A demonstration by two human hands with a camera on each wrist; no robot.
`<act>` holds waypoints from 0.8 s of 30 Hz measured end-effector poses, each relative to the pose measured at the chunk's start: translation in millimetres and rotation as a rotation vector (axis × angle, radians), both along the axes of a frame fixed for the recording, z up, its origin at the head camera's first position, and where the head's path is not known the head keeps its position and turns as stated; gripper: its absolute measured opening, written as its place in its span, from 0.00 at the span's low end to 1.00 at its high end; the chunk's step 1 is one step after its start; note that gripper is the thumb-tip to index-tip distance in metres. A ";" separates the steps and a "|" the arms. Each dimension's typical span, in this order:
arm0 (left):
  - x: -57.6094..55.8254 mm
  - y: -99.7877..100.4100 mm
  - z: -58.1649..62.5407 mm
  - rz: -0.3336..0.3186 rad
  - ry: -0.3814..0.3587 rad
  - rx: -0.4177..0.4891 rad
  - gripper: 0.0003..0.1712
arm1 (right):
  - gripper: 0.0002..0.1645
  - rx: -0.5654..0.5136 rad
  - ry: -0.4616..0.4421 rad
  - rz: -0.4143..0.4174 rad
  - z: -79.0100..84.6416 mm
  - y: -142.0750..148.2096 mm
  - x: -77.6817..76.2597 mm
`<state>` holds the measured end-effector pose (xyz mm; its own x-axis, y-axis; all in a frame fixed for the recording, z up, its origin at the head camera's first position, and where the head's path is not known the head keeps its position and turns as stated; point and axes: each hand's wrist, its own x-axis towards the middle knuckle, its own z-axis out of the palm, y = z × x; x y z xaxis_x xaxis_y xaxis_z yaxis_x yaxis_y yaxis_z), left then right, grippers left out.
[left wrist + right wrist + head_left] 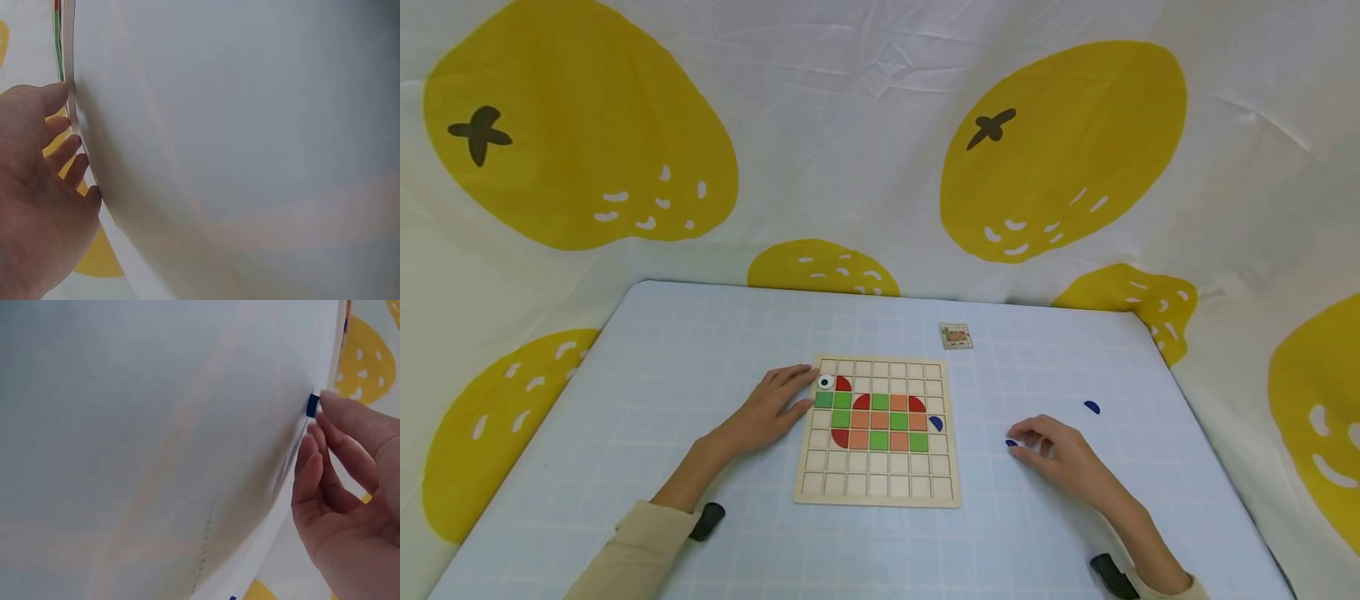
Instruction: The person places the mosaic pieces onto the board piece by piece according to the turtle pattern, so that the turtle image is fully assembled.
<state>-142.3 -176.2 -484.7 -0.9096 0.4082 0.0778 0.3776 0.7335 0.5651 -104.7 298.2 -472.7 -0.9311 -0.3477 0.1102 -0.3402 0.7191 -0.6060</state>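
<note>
A square wooden grid board [880, 492] lies on the table, with red, green and orange tiles and a white eye disc [826, 382] set in its cells. One dark blue quarter-round tile [936, 423] sits near the board's right side. My left hand [767, 412] touches the board's left edge with extended fingers; in the left wrist view the fingertips meet that edge. To the right of the board, my right hand [1060, 454] pinches a small dark blue tile [312, 405] between thumb and finger, close to the tabletop. Another dark blue tile [1092, 407] lies beyond that hand.
A small printed card [956, 336] lies behind the board. The table has a pale blue checked cloth [737, 333]. A white curtain [842, 125] with yellow fruit shapes hangs round its back and sides.
</note>
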 end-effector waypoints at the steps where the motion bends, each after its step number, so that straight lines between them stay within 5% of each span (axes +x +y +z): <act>1: 0.0 0.1 0.1 0.001 0.000 -0.001 0.32 | 0.12 0.000 -0.014 -0.004 0.6 -0.1 0.3; 14: 0.9 0.2 0.0 0.006 -0.011 -0.006 0.32 | 0.07 0.017 -0.154 -0.050 4.5 -8.8 0.2; 24: 0.6 0.1 0.1 0.008 -0.011 -0.004 0.32 | 0.09 -0.017 -0.130 -0.044 9.7 -23.1 -1.2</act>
